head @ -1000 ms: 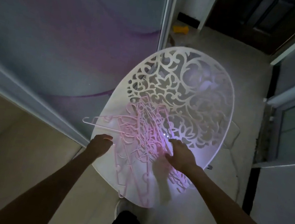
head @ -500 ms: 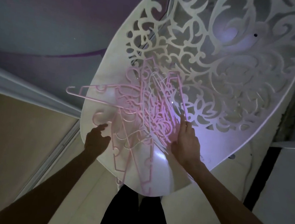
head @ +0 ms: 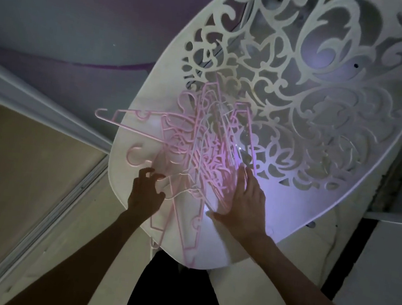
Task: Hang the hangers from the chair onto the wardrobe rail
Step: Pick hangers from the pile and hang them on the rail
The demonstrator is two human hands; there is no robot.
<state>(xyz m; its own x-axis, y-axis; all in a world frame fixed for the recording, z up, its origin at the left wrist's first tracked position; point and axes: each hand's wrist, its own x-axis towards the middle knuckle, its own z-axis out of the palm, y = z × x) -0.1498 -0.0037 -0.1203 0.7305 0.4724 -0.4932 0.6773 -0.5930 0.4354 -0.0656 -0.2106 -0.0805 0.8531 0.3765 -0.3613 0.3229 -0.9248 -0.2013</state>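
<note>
one chair [head: 380, 172], perhaps ten tangled hangers [head: 200, 152], two hands

Pale pink hangers [head: 195, 149], tangled, on a white chair [head: 300, 108] cut through with scrolling leaf-and-vine openwork. Behind the chair, grey-blue wall [head: 73, 12] crossed by 1 curved purple stripe. Left of the chair, beige floor [head: 17, 169] with a pale grey track. Below the chair, black trousers [head: 171, 294].
</note>
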